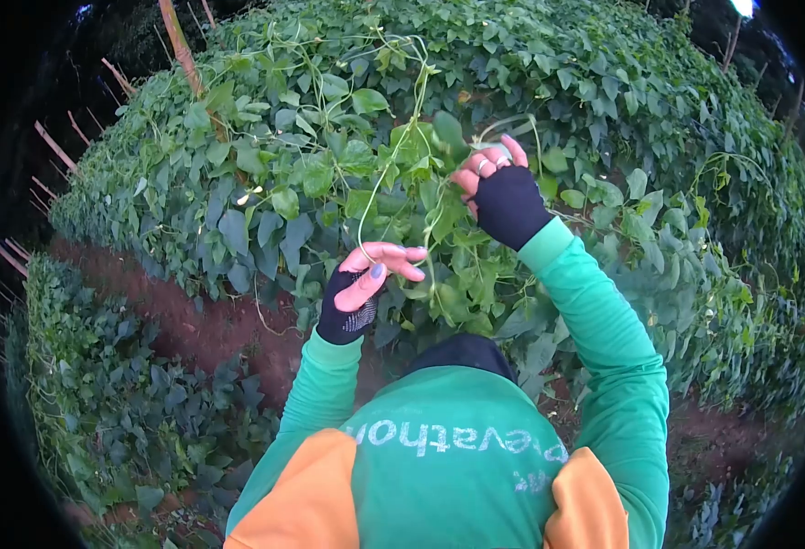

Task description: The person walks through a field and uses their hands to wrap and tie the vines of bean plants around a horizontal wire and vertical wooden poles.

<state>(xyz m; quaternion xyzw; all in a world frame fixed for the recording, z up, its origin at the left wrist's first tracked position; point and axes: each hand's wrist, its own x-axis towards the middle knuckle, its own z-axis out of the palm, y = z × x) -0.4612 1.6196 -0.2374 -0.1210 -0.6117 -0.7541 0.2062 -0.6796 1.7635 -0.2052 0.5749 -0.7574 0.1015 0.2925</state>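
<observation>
My left hand (373, 274), in a black fingerless glove, is closed lightly around a thin green vine stem (366, 220) of a leafy climbing plant. The stem loops up from the fingers toward the tall tendrils above. Higher and to the right, my right hand (496, 176), also in a black glove and with rings on its fingers, curls around vine growth at the leaves. Its fingertips are partly hidden there. A blurred leaf (450, 134) stands just beside it. Between both hands hang light green leaves (411, 165) and twisted stems.
Dense rows of climbing plants (585, 73) spread ahead and to both sides. A wooden pole (181, 48) rises at the upper left, with more thin stakes (54, 146) beyond. Bare brown soil (192, 329) runs between rows at the left.
</observation>
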